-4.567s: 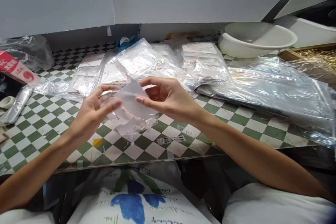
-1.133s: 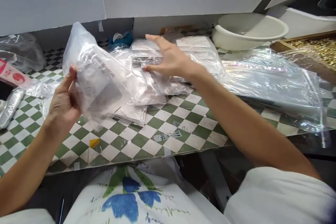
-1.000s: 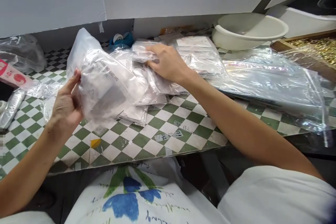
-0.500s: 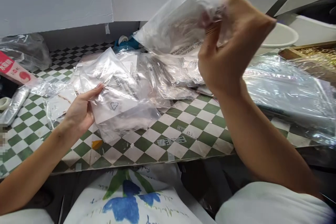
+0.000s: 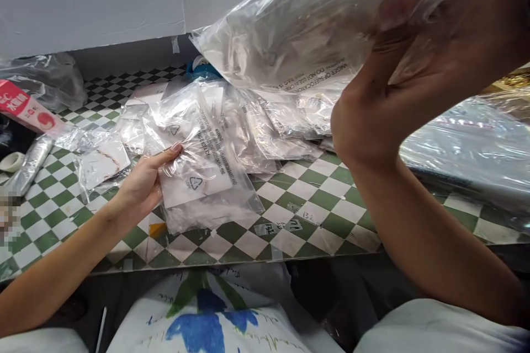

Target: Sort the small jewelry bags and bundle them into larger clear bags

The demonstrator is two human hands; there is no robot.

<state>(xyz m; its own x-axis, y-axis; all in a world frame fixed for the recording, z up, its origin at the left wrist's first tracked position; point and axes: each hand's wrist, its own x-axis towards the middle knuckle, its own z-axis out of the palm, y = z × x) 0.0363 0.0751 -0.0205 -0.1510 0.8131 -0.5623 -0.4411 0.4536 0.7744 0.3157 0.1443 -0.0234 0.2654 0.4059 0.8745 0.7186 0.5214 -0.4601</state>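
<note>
My left hand [image 5: 151,182] grips the left edge of a clear plastic bag [image 5: 211,182] with white card inside and printed warning text; the thumb lies on top. Raised at the upper right, my right hand [image 5: 397,71] pinches a second clear plastic bag [image 5: 298,44] that hangs close to the camera. Its printed suffocation warning runs along the lower edge, and part of the film covers my fingers. Behind both hands lies a row of similar clear packets [image 5: 281,127] with pale cards. A packet with a white card and a thin chain-like strand [image 5: 105,162] is left of my left hand.
The green-and-white checkered table [image 5: 298,187] ends at a front edge before my lap. A large clear plastic sheet [image 5: 467,149] covers the right side. At left are a pink box [image 5: 27,107], a tape roll [image 5: 11,162] and crumpled plastic [image 5: 49,83]. A blue tape dispenser [image 5: 201,69] stands behind.
My right hand has moved up, right and closer to the camera with its bag, which is spread wider. My left hand still holds its bag, now lying flatter.
</note>
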